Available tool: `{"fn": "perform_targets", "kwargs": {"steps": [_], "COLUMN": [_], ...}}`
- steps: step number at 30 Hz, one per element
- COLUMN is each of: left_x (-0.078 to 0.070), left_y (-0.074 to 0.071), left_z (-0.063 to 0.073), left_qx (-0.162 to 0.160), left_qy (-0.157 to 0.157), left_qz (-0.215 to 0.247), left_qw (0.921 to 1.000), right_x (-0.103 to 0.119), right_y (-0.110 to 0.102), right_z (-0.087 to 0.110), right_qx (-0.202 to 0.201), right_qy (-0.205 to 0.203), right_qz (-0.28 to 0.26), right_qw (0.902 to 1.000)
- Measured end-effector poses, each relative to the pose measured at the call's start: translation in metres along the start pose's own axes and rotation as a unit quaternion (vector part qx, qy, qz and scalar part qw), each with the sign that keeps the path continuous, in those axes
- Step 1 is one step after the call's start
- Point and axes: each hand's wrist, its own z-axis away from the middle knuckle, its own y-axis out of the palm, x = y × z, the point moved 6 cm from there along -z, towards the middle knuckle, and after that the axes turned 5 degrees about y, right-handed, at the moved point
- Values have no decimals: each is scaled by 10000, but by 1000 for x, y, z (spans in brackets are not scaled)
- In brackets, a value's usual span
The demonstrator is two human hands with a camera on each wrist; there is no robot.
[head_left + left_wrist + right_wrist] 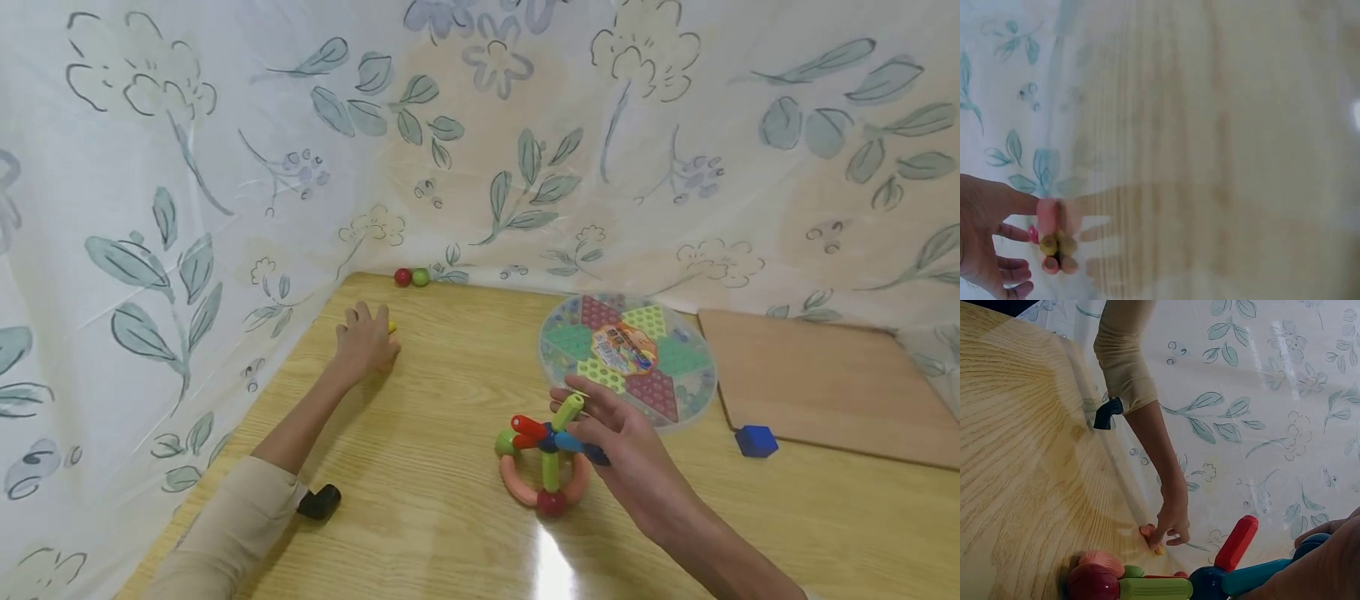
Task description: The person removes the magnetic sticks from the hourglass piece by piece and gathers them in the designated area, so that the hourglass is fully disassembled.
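Note:
At the table's far left, my left hand (365,340) reaches down with loosely bent fingers to a few small pieces. Its thumb meets a pink curved piece (1048,215); a yellow piece (1048,244) lies alongside. My right hand (626,446) holds a magnetic ball-and-stick toy by its light blue stick (567,442) and a blue ball (1311,546) at that stick's end. The toy has a dark blue centre ball (1207,582), red sticks (1237,542) and green sticks (551,472). Pink curved sticks (517,483), a dark red ball (551,502) and a green ball (507,442) form its base.
Behind the left hand sit a red ball (402,277) and a green ball (421,277). A round game board (558,333), a wooden board (825,367) and a blue cube (756,441) lie right. A black object (320,502) is beside the left sleeve. Patterned cloth (465,192) borders the table.

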Motion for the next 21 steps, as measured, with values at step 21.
{"fn": "perform_targets", "kwargs": {"steps": [21], "left_x": [3], "left_y": [-2], "left_z": [-7], "left_qx": [499], "left_qy": [58], "left_qz": [180], "left_qw": [9986], "right_x": [-2], "right_y": [-1], "right_z": [-2], "right_qx": [43], "right_qy": [-77], "right_qz": [-243], "right_qw": [9997]}}
